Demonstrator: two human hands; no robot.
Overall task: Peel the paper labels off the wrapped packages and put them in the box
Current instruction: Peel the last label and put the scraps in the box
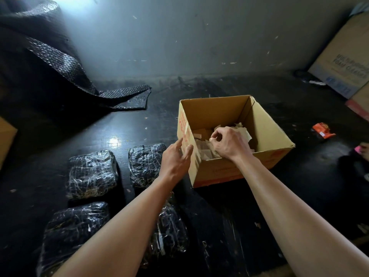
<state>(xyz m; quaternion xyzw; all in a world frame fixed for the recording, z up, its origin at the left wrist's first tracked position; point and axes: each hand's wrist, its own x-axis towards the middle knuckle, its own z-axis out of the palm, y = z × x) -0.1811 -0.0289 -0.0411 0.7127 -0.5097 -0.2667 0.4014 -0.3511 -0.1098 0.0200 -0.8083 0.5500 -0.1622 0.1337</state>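
An open cardboard box (269,134) stands on the dark floor with a heap of peeled paper labels (203,152) inside. My right hand (229,143) is over the box's inside, fingers pinched together on a small scrap of paper label. My left hand (176,159) rests against the box's left front corner, fingers apart and holding nothing. Several black packages wrapped in clear film lie to the left: one (92,173) at the back left, one (145,163) beside the box, one (73,236) in front, and one (171,234) partly hidden under my left forearm.
A sheet of black bubble wrap (65,64) trails from the upper left onto the floor. A large printed carton (343,60) leans at the right. An orange wrapper (323,130) lies right of the box. Another carton's corner (6,136) shows at the left edge.
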